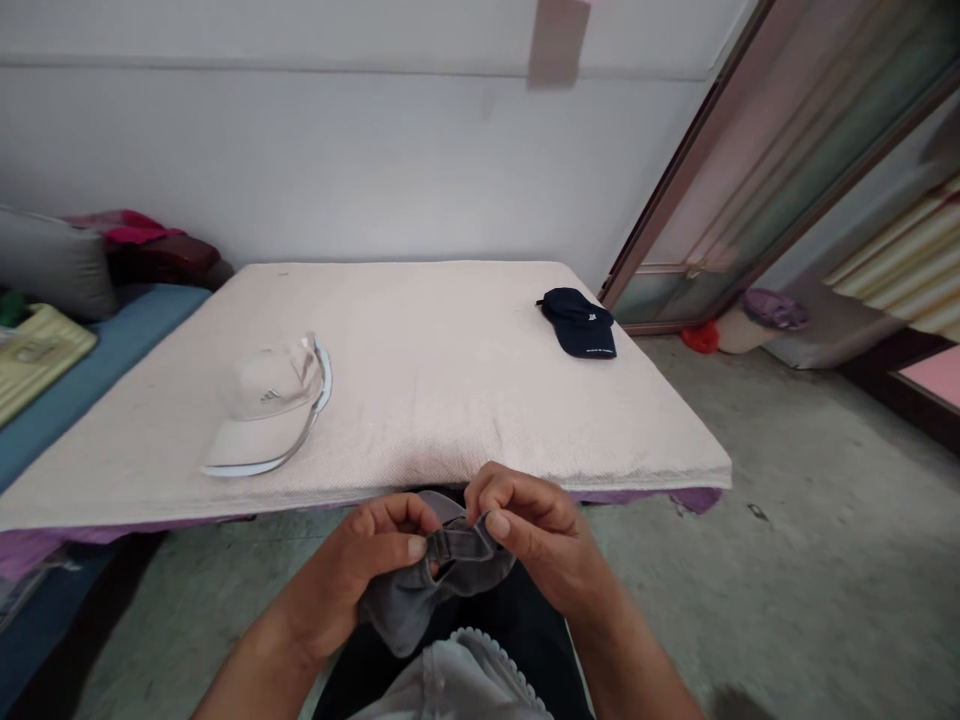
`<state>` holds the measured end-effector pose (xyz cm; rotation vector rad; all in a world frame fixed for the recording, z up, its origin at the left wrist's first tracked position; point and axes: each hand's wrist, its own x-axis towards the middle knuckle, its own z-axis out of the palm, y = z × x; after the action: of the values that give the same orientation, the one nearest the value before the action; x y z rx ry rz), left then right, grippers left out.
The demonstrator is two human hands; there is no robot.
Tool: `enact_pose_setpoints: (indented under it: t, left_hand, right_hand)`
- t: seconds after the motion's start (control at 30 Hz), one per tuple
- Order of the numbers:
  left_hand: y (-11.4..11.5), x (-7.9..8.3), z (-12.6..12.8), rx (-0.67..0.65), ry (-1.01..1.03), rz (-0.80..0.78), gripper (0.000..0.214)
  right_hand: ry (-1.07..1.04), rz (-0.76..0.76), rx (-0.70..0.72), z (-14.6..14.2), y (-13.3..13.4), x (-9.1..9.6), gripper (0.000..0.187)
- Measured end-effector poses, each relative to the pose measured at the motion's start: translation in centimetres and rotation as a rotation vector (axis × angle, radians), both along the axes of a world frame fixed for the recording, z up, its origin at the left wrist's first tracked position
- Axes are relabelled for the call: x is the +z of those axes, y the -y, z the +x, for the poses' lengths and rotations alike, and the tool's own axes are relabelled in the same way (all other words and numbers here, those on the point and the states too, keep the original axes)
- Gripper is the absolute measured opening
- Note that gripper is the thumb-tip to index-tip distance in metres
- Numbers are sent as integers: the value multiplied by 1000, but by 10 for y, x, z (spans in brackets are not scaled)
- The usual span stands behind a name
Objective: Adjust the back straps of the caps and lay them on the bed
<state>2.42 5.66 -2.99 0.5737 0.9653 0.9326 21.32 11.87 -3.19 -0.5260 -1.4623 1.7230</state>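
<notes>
Holds a grey cap [401, 610] in both hands, low in front of the lap, just off the near edge of the bed [427, 340], with the back strap [471, 545] uppermost and the crown hanging below. Could lose the strap through too light a pinch, or twist it by pulling unevenly from the two sides. Could snag at the dark buckle [439, 546] from a tug at a slant. Could also drop toward the lap or floor [817, 500] after a slip of both grips. Pinches the strap close to the buckle with the left hand [375, 545], at a narrow gap filled by cloth between thumb and forefinger. Pinches farther along the strap with the right hand [540, 535], just as narrowly, with the other fingers curled in. Impossible to tell the firmness of either grip, or the fastening inside the buckle. Farther out on the bed, shows a pale cap [262, 400], slightly blurred, toward the left, and well apart from it a navy cap [576, 325] near the right edge. Beyond, shows a cushion [56, 265] at far left and a bin [739, 332] at right.
</notes>
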Motion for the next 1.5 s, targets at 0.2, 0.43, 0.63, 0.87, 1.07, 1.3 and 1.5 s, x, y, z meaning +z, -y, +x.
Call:
enact_pose_setpoints:
  t: [0.2, 0.43, 0.63, 0.87, 1.07, 1.3, 1.5]
  left_hand:
    - [1, -3, 1, 9, -40, 12, 14]
    - [-2, -1, 5, 2, -121, 39, 20]
    - [-2, 0, 3, -27, -263, 113, 23]
    - [0, 2, 10, 76, -418, 199, 17]
    - [4, -5, 10, 49, -682, 332, 10]
    - [0, -9, 10, 35, -603, 241, 10]
    - [-6, -10, 11, 15, -577, 226, 10]
  right_hand:
    - [163, 154, 39, -1, 3, 6, 20]
    - [434, 325, -58, -5, 7, 7, 17]
    - [543, 398, -78, -5, 12, 13, 19]
    - [512, 362, -57, -4, 10, 4, 14]
    - [470, 316, -90, -8, 8, -9, 15]
    - [480, 311, -89, -9, 8, -10, 15]
    - [473, 241, -7, -6, 7, -9, 4]
